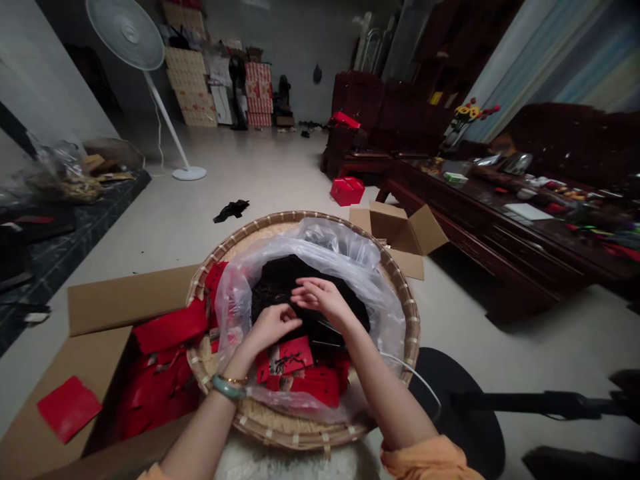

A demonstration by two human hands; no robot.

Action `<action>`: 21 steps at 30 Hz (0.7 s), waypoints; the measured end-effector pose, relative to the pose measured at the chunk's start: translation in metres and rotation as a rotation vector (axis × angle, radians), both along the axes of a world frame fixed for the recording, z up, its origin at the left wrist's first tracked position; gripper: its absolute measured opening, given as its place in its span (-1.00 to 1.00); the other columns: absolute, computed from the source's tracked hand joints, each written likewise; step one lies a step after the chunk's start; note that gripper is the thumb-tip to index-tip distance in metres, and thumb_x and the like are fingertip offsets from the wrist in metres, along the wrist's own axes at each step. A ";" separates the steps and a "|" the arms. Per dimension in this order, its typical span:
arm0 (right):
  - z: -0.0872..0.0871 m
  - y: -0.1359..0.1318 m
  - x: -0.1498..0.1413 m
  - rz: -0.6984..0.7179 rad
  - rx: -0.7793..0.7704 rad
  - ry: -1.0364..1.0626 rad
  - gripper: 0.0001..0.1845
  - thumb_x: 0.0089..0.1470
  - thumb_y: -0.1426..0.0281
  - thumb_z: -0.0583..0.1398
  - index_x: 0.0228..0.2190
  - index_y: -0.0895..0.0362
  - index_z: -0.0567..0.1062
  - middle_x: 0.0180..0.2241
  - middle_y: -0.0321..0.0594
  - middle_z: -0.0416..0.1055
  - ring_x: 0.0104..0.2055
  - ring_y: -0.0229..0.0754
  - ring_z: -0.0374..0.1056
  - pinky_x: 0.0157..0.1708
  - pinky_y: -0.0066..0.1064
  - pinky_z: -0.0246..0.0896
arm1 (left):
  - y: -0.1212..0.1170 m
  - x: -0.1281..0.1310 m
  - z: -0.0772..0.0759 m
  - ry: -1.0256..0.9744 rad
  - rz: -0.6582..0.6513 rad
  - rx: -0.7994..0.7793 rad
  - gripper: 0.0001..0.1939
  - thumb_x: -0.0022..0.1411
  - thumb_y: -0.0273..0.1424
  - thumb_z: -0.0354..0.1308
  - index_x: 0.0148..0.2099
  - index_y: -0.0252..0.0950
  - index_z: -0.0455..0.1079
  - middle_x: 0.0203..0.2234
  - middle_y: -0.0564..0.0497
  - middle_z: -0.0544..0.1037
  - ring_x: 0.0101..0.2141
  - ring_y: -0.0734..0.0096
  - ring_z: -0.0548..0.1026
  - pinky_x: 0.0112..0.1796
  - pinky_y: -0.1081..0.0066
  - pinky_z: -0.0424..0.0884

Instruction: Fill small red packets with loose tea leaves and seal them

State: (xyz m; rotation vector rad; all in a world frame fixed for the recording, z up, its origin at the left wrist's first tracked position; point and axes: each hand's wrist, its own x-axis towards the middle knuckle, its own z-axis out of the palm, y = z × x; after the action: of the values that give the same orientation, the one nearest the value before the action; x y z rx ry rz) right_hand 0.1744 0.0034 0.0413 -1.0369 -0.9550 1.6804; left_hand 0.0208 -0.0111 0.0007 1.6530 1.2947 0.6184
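A round woven bamboo tray [407, 313] lies in front of me. In it sits an open clear plastic bag [240, 287] holding a heap of dark loose material [280, 280] and several red packets [295, 360]. My left hand [270, 327] rests over the red packets at the bag's mouth, fingers curled inward in a pinch. My right hand [320, 297] hovers over the dark heap, fingers bent and pressed together beside the left hand's fingertips. What the fingers hold is too small to make out.
An open cardboard box [95, 333] full of red packets stands at my left. A smaller open carton [400, 230] lies beyond the tray. A standing fan [130, 33], a dark wooden table [500, 220] at right, and a black stool [465, 400] surround me.
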 end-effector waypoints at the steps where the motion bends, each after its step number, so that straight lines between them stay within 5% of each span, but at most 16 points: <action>1: -0.012 -0.002 0.012 -0.012 -0.018 -0.072 -0.61 -0.12 0.20 0.27 -0.27 0.19 0.44 -0.41 -0.17 0.50 -0.38 -0.23 0.45 -0.36 -0.40 0.36 | -0.006 0.000 0.002 0.142 -0.111 0.058 -0.82 -0.12 -0.26 0.24 -0.49 -0.26 0.41 -0.61 0.03 0.49 -0.56 0.38 0.42 -0.49 0.46 0.22; 4: -0.045 -0.010 0.042 -0.097 -0.011 -0.256 -0.62 -0.15 0.21 0.27 -0.30 0.19 0.46 -0.44 -0.20 0.49 -0.46 -0.28 0.41 -0.46 -0.45 0.30 | -0.026 0.002 0.003 0.497 -0.226 0.230 -0.76 -0.22 -0.34 0.31 -0.40 -0.23 0.42 -0.43 0.00 0.51 -0.35 0.25 0.44 -0.37 0.42 0.23; 7: -0.063 -0.015 0.053 -0.137 0.057 -0.391 -0.63 -0.10 0.20 0.22 -0.28 0.19 0.47 -0.45 -0.21 0.48 -0.47 -0.29 0.37 -0.47 -0.44 0.28 | -0.032 0.004 -0.001 0.587 -0.260 0.255 -0.78 -0.21 -0.36 0.31 -0.41 -0.24 0.43 -0.40 -0.03 0.51 -0.28 0.17 0.43 -0.32 0.40 0.23; 11: -0.060 -0.024 0.055 -0.061 0.233 -0.679 -0.65 -0.02 0.20 0.16 -0.25 0.17 0.49 -0.42 -0.21 0.48 -0.41 -0.22 0.37 -0.36 -0.36 0.28 | -0.011 -0.001 -0.011 0.167 -0.237 0.030 -0.88 -0.01 -0.31 0.17 -0.42 -0.19 0.51 -0.49 0.02 0.57 -0.41 0.28 0.48 -0.36 0.43 0.28; 15: -0.048 -0.044 0.060 0.093 0.362 -0.883 -0.61 0.00 0.17 0.17 -0.18 0.13 0.48 -0.31 -0.19 0.50 -0.32 -0.15 0.37 -0.29 -0.33 0.26 | 0.017 -0.006 -0.009 -0.269 0.136 -0.043 -0.77 -0.01 -0.29 0.18 -0.29 -0.22 0.55 -0.35 -0.03 0.61 -0.41 0.25 0.53 -0.37 0.39 0.37; 18: -0.048 -0.055 0.062 0.141 0.349 -0.859 -0.61 0.13 0.15 0.04 -0.17 0.12 0.47 -0.35 -0.19 0.50 -0.30 -0.14 0.39 -0.24 -0.32 0.27 | 0.025 -0.004 -0.003 -0.416 0.325 -0.082 -0.73 -0.09 -0.35 0.24 -0.26 -0.26 0.54 -0.35 -0.05 0.61 -0.51 0.26 0.53 -0.46 0.36 0.40; 21: -0.048 -0.053 0.060 -0.006 0.372 -0.902 -0.59 0.18 0.18 -0.03 -0.08 0.13 0.41 -0.31 -0.14 0.49 -0.24 -0.11 0.39 -0.17 -0.25 0.27 | 0.023 0.000 0.000 -0.431 0.354 -0.060 -0.76 -0.14 -0.39 0.28 -0.31 -0.28 0.55 -0.37 -0.08 0.61 -0.43 0.20 0.56 -0.39 0.35 0.42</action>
State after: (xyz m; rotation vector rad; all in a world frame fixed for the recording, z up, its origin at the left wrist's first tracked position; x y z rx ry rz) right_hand 0.2344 -0.0501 -0.0065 -1.5467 -1.7430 0.9216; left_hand 0.0210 0.0120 0.0009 1.1608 1.2718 1.0712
